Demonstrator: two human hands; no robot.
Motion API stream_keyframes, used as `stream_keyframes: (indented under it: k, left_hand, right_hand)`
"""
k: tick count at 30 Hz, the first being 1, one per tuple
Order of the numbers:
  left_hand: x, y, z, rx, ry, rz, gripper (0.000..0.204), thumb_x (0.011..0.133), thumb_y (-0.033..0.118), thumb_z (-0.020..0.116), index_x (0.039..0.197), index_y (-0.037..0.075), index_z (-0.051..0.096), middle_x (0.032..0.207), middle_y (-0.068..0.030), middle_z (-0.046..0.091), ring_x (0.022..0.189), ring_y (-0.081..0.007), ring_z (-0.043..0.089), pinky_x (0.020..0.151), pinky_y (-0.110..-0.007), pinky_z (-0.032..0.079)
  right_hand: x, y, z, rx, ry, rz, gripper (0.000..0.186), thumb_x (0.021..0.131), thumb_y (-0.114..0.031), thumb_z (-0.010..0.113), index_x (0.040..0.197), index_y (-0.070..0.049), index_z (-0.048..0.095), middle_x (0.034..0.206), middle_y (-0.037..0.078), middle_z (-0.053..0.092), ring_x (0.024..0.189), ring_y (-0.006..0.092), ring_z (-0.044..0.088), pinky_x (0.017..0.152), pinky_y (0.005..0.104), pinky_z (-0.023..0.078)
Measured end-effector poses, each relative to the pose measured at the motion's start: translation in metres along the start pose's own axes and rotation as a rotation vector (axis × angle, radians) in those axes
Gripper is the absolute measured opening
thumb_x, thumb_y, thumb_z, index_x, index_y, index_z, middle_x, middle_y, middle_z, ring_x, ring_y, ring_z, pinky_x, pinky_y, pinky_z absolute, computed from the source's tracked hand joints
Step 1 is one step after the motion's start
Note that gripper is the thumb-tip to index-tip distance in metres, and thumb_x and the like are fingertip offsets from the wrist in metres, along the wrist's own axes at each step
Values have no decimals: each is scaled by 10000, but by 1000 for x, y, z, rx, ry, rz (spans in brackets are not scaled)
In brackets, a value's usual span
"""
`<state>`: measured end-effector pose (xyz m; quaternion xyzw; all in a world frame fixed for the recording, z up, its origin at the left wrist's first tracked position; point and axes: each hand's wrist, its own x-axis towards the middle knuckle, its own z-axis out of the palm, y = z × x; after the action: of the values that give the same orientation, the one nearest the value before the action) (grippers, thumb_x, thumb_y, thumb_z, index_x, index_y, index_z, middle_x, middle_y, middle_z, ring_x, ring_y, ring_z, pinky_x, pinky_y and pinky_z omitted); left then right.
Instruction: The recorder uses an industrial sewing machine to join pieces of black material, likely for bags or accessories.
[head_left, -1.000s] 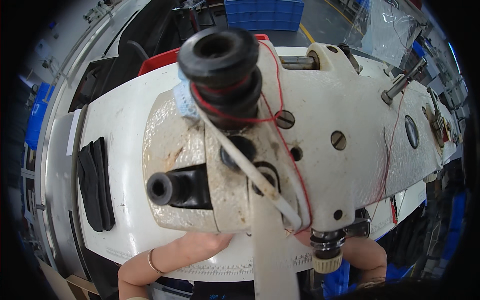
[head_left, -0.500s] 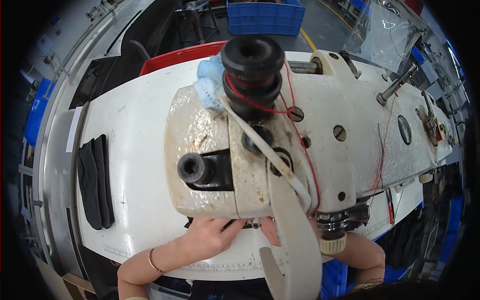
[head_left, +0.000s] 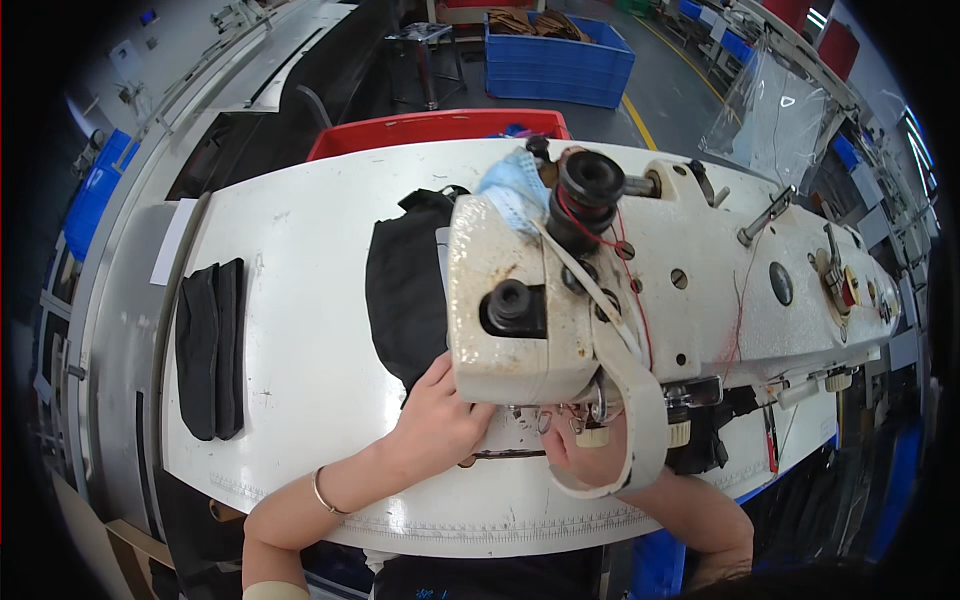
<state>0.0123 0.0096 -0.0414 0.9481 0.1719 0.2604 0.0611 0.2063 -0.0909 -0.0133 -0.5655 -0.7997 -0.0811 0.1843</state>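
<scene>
A white sewing machine (head_left: 520,365) with red thread wound about its black knob (head_left: 590,185) stands over my hands. My left hand (head_left: 440,425) is at the left side of the machine head, its fingers bent at the lower end of a black fabric piece (head_left: 405,290). That piece lies flat on the white table and runs partly behind the machine head. My right hand (head_left: 595,455) is beneath the machine, beside the presser foot area and behind the curved white lever (head_left: 645,420); its fingers are mostly hidden. Dark cloth (head_left: 705,440) lies to its right.
Folded black fabric pieces (head_left: 210,350) lie at the table's left. A ruler strip (head_left: 440,530) follows the near edge. Behind the table is a red bin (head_left: 420,125); farther off stands a blue crate (head_left: 560,70). A red-and-black slim tool (head_left: 771,440) lies at the right.
The whole view has shifted, with the machine now smaller and farther right. The black fabric piece has come into sight left of the machine head. More of both hands shows.
</scene>
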Motion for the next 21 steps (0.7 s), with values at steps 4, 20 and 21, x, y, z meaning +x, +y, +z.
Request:
stream_keyframes:
  k: [4, 20, 21]
  left_hand:
    - [9, 0, 0, 13, -4, 64, 377, 618, 87, 592, 964, -66, 605, 1030, -184, 569, 1026, -327, 535, 982, -448, 399]
    - [-11, 27, -112, -370, -246, 127, 111, 693, 57, 637, 758, 42, 549, 690, -69, 460, 645, -257, 498, 595, -350, 410]
    - [-15, 43, -117, -434, -260, 207, 103, 695, 76, 640, 741, 47, 552, 687, -57, 445, 636, -237, 495, 576, -331, 406]
  right_hand:
    - [-7, -2, 9, -227, 106, -93, 127, 645, -122, 628, 722, -46, 561, 845, 113, 628, 702, 269, 580, 817, 479, 447]
    - [-22, -22, -3, 1898, -218, 927, 482, 968, -351, 481, 1176, 84, 505, 1054, 224, 618, 885, 321, 633, 865, 417, 483]
    - [-16, -27, 3, 2228, -586, 975, 656, 987, -502, 292, 1306, 56, 422, 1246, 237, 538, 1131, 342, 553, 1010, 433, 414]
